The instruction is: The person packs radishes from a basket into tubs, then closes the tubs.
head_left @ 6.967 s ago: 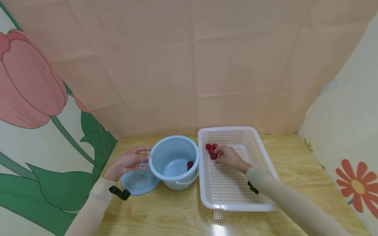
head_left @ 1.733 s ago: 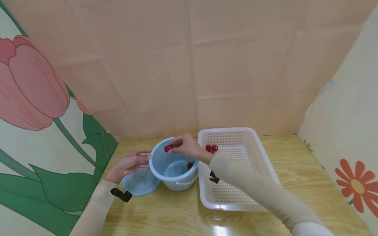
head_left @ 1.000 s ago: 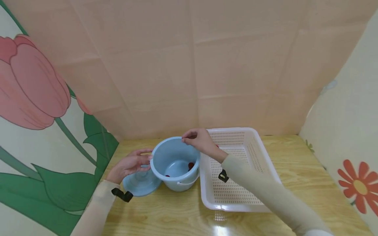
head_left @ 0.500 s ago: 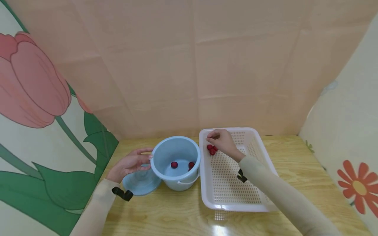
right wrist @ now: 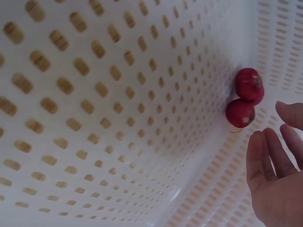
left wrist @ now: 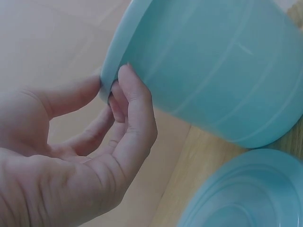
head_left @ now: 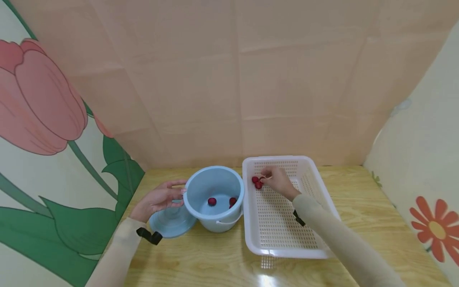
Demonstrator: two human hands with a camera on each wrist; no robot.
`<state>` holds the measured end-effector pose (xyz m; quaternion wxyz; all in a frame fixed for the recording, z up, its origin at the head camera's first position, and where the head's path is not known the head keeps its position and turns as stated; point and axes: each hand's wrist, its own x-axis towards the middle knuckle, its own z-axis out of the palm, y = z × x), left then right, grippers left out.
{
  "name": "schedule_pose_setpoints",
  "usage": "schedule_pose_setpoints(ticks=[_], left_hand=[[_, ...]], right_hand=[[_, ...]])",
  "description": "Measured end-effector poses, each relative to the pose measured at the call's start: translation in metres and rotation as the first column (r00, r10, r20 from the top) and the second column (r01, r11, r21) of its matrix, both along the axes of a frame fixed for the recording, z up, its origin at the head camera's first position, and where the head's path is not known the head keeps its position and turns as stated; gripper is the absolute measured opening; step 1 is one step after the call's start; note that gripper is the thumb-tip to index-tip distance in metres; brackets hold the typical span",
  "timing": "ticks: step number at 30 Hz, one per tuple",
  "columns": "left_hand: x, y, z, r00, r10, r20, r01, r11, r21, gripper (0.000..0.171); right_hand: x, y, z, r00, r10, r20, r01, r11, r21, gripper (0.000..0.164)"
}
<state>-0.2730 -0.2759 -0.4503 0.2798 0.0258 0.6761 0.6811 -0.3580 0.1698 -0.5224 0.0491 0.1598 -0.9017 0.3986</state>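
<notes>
My left hand (head_left: pixel 161 200) holds the left rim of a light blue bucket (head_left: pixel 214 175), thumb on one side and curled fingers under the lip in the left wrist view. Inside the bucket lie red radishes, one radish (head_left: pixel 212 201) mid-floor and others by the right wall, partly hidden by the rim. My right hand (head_left: pixel 279 182) is low in the white perforated basket (head_left: pixel 251 239), beside a small cluster of radishes (head_left: pixel 258 185). In the right wrist view its fingers (right wrist: pixel 255 151) and thumb stand apart, next to the nearest radish (right wrist: pixel 240 113), with nothing between them.
A blue lid (head_left: pixel 172 223) lies on the wooden table (head_left: pixel 201 259), left of the bucket and below my left hand. The bucket's white handle (head_left: pixel 229 220) hangs down at its front. The basket stands close against the bucket's right side. A covered wall rises behind.
My right hand carried a radish from the basket over the bucket and let it fall in. It then moved back right, down to the radishes in the basket. The left hand stayed at the rim.
</notes>
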Motion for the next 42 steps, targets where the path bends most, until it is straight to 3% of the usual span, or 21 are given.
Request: schedule_pose_setpoints(ticks=[12, 22, 30, 42], left_hand=[[0.001, 0.000, 0.001, 1.000, 0.005, -0.002, -0.005, 1.000, -0.012, 0.057], [-0.001, -0.001, -0.001, 1.000, 0.000, -0.005, 0.000, 1.000, -0.010, 0.055], [0.000, -0.001, 0.002, 1.000, -0.014, -0.003, 0.014, 1.000, 0.027, 0.056], [0.001, 0.000, 0.002, 1.000, 0.011, 0.005, -0.011, 1.000, -0.013, 0.059]], right_hand=[[-0.010, 0.005, -0.016, 1.000, 0.025, -0.005, -0.025, 0.994, 0.109, 0.029], [-0.015, 0.003, -0.024, 0.999, 0.034, -0.039, -0.029, 0.992, 0.121, 0.031], [-0.018, 0.000, -0.025, 0.998, 0.015, -0.056, -0.007, 0.990, 0.141, 0.028], [-0.016, 0.001, -0.020, 1.000, 0.017, -0.023, -0.012, 0.983, 0.186, 0.023]])
